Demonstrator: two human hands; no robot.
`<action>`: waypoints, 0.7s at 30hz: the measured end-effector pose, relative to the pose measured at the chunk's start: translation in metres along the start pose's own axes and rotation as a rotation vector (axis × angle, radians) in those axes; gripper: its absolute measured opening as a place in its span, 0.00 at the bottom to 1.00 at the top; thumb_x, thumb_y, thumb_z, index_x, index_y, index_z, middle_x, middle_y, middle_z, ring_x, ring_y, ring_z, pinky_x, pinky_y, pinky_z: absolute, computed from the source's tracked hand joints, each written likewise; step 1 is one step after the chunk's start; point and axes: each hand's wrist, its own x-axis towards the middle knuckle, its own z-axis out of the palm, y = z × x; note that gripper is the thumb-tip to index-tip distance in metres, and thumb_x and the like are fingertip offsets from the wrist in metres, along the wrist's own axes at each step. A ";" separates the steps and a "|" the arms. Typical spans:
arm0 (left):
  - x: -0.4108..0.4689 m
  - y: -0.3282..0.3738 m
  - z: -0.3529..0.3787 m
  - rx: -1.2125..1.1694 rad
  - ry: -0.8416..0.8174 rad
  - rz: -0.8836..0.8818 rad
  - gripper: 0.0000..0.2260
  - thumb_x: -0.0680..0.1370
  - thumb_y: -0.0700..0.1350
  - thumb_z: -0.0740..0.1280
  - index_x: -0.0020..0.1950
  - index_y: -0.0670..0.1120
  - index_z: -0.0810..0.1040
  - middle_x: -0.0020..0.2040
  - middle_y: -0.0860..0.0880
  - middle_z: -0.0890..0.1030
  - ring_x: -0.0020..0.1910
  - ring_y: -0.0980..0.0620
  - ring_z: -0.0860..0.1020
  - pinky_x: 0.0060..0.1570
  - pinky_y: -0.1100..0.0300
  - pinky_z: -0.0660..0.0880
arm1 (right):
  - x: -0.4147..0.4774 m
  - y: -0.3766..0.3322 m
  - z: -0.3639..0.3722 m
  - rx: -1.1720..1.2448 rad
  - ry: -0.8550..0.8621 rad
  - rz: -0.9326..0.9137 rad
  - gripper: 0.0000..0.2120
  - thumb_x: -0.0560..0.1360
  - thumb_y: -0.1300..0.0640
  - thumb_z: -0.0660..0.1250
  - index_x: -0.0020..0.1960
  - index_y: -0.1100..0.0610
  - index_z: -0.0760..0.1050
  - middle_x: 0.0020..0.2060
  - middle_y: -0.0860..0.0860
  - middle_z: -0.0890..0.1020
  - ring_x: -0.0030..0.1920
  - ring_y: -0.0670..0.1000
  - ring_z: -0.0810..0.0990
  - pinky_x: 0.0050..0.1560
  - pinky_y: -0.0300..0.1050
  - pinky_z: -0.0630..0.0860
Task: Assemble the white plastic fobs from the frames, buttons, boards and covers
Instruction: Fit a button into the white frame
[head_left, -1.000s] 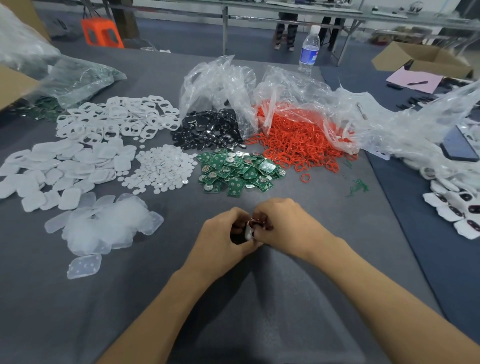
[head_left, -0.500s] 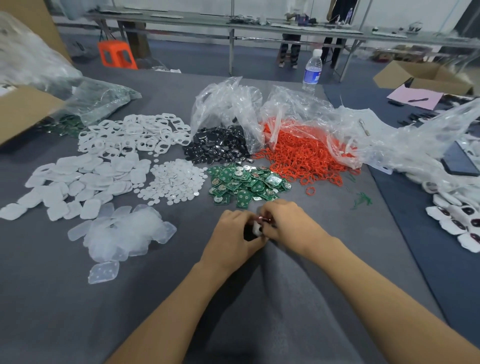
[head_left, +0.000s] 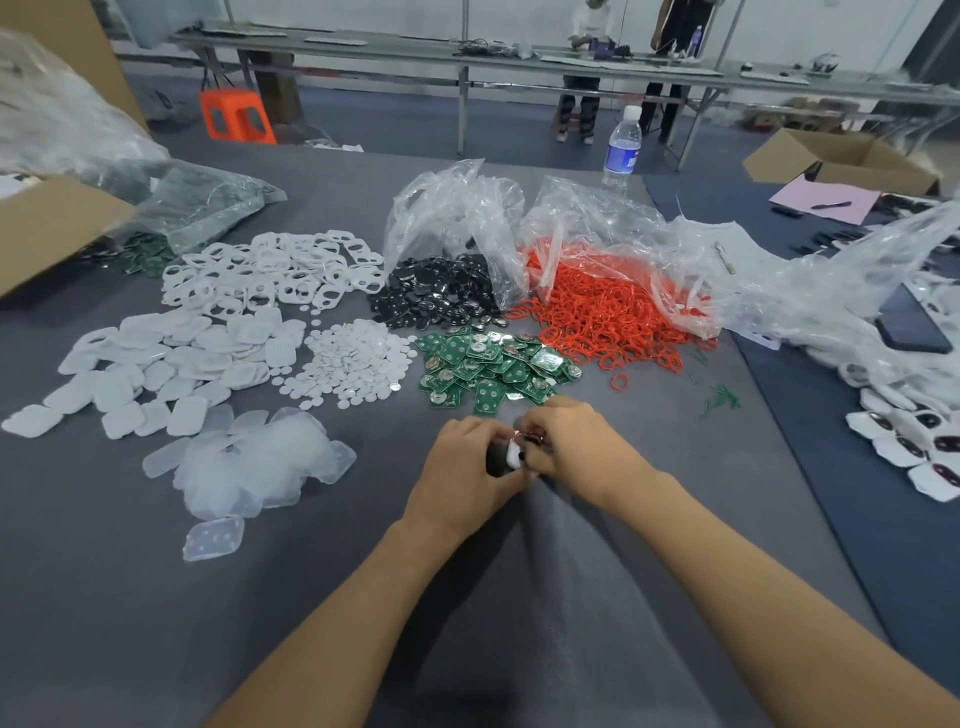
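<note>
Pinched between left hand (head_left: 462, 462) and right hand (head_left: 576, 447), fingers of both curled tight round it: 1 white fob (head_left: 513, 456), mostly hidden, over the near middle of the table (head_left: 156, 597). Just beyond, side by side: boards (head_left: 493, 366), red rings (head_left: 608, 312), black buttons (head_left: 441, 296), white discs (head_left: 353, 364). Farther left, frames (head_left: 270, 270), covers (head_left: 171, 364), clear pads (head_left: 249, 467). At far right, finished fobs (head_left: 914, 447) in a row.

Green boards (head_left: 493, 364), red rings (head_left: 602, 312)

Soft, even light from above fills my counter (head_left: 156, 597). A dim shadow pools under my left hand (head_left: 462, 467). The bags (head_left: 457, 218) glint. Edges bend; the far left is smeared with blur.
</note>
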 end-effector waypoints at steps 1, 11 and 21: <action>0.000 0.000 0.000 -0.001 0.000 0.000 0.16 0.72 0.52 0.78 0.57 0.49 0.82 0.52 0.52 0.80 0.52 0.51 0.74 0.52 0.59 0.71 | 0.000 0.001 0.000 0.003 0.002 0.004 0.11 0.78 0.53 0.68 0.58 0.55 0.80 0.51 0.55 0.77 0.53 0.58 0.78 0.54 0.51 0.74; 0.001 0.002 0.000 -0.004 0.022 0.000 0.16 0.71 0.53 0.79 0.55 0.49 0.83 0.51 0.53 0.80 0.51 0.50 0.75 0.52 0.57 0.72 | 0.002 0.008 0.001 0.044 0.032 0.007 0.10 0.77 0.54 0.70 0.57 0.55 0.81 0.49 0.54 0.78 0.51 0.56 0.78 0.52 0.50 0.74; 0.002 0.004 -0.003 -0.025 0.013 -0.029 0.17 0.71 0.53 0.80 0.56 0.48 0.85 0.52 0.52 0.82 0.53 0.50 0.76 0.54 0.56 0.72 | 0.007 0.015 0.001 0.028 -0.012 -0.087 0.10 0.79 0.55 0.67 0.58 0.54 0.83 0.48 0.55 0.80 0.52 0.56 0.78 0.54 0.49 0.73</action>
